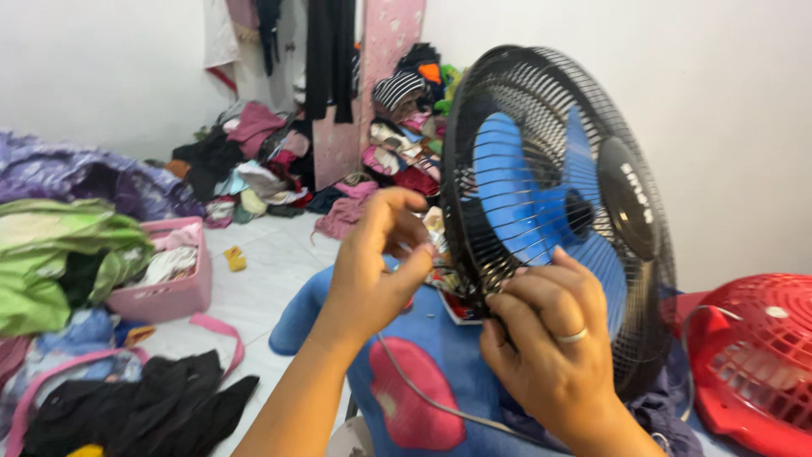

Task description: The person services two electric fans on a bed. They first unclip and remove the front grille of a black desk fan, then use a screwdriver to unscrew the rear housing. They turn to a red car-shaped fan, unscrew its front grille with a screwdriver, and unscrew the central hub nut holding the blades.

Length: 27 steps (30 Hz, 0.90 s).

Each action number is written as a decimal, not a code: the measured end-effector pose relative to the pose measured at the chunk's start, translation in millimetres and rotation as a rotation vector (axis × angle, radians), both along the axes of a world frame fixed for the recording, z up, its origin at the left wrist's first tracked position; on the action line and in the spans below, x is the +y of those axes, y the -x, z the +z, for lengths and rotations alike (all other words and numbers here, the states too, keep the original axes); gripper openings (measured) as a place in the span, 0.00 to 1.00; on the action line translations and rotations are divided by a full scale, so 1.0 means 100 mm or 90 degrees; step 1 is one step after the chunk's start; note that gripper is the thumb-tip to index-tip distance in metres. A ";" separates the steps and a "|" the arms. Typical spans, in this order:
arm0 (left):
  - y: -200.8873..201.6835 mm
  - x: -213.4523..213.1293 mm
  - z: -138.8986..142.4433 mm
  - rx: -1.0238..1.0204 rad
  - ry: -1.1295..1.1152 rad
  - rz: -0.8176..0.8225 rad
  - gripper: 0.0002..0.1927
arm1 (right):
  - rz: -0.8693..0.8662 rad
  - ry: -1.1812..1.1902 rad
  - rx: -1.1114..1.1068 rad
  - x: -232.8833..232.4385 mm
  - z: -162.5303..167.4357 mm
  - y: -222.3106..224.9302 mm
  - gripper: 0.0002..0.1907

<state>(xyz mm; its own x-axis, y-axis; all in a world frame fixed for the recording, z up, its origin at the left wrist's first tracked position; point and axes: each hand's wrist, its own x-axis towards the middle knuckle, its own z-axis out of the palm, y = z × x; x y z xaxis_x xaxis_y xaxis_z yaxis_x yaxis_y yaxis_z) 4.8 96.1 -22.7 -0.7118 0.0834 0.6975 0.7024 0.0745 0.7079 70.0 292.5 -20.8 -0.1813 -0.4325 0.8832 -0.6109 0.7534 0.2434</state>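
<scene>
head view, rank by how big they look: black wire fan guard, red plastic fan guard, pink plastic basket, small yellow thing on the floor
1. black wire fan guard, though nearest the camera
2. red plastic fan guard, cut off by the frame, so unsure
3. pink plastic basket
4. small yellow thing on the floor

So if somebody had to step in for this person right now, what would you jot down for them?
Left hand: fingers pinched at the lower rim of the black fan guard, grip on something too small to make out.
Right hand: ring on one finger, fingers curled onto the guard's bottom edge.
The fan sits on a blue cushion; blue blades are inside the guard, its grey cord trails below.
A red guard lies at right.
Done: the black guard is on. Left: whatever at the rim; unclear.
</scene>
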 end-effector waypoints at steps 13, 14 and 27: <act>-0.13 0.43 0.55 0.491 0.324 -0.009 0.22 | 0.035 -0.052 0.050 0.74 0.19 -0.20 0.14; -0.14 0.50 0.51 0.501 0.314 -0.021 0.21 | 0.032 -0.047 0.047 0.80 0.19 -0.22 0.13; 0.00 1.16 -0.11 0.528 0.097 0.018 0.19 | 0.006 -0.005 -0.027 1.15 0.14 -0.31 0.15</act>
<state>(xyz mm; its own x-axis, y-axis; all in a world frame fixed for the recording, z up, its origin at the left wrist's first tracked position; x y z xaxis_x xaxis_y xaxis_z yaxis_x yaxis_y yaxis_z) 4.4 212.3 -33.5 0.0226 0.2090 0.9777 0.9867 0.1530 -0.0555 100.8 407.3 -7.2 -0.2151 -0.4417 0.8710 -0.6275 0.7459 0.2234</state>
